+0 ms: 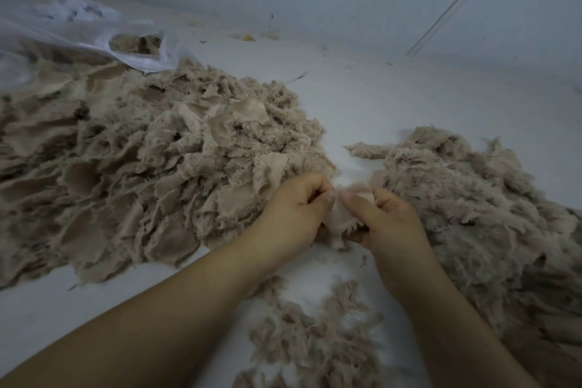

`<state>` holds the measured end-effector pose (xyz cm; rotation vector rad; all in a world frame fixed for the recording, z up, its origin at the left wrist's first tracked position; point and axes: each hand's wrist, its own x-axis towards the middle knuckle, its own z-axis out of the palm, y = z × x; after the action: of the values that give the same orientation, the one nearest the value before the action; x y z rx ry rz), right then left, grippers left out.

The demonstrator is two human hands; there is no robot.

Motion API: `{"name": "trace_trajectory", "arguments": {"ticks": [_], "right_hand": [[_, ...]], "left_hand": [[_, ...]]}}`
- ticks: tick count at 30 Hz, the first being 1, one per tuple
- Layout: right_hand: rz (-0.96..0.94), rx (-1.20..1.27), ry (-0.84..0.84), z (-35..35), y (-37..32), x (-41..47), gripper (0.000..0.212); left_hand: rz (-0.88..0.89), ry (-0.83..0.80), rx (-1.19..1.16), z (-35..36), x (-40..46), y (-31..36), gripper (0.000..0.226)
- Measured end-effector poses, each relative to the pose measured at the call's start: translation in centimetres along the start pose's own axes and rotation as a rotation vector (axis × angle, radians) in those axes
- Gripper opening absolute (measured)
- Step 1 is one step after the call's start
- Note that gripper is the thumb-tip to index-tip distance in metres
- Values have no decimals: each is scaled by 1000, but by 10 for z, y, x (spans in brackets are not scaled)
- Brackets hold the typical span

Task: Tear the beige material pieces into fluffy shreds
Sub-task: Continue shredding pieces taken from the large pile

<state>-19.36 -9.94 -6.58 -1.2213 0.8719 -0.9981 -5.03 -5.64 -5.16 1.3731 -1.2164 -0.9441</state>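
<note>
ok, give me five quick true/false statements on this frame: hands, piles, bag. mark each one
1. Both the left hand and the right hand pinch the same small beige fabric piece. True.
2. The large heap of flat beige fabric pieces lies to the person's right. False: it lies to the left; the fluffy beige shred pile is on the right.
3. A translucent white plastic bag lies behind the left heap, with beige material showing inside. True.
4. The held piece is lifted high above both piles. False: it is held low, between the two piles.
5. Loose beige shreds lie on the white surface between the forearms. True.
</note>
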Motion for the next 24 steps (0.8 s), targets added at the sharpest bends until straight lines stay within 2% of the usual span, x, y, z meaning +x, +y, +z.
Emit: {"name": "trace_trajectory", "arguments": {"ticks": [3,7,10,12,15,18,22,23,24], "right_hand": [[29,14,16,3,-2,-2,6],[33,104,76,3,-3,-1,9],[14,166,18,1,-5,-3,13],[-4,134,-27,2,-5,-4,25],[8,77,93,3,-4,-3,29],[54,149,204,2,-3,-1,28],[54,107,187,3,-3,0,24],[46,99,176,3,-3,0,23],[40,105,153,3,-3,-1,23]], "left_hand": [[-9,114,-104,-1,0,1,20],[-112,-35,-226,-1,-2,0,36],[-143,-77,-291,-1,-2,-3,19],[-137,-72,-286,-3,0,-3,16],[-142,-99,-240,-7,0,-1,13],[-224,-270,-109,-13,-1,2,19],[-287,-751,11,-27,-7,14,11],[-263,-744,34,-26,-8,16,28],[-258,-630,44,-23,-6,16,45]]}}
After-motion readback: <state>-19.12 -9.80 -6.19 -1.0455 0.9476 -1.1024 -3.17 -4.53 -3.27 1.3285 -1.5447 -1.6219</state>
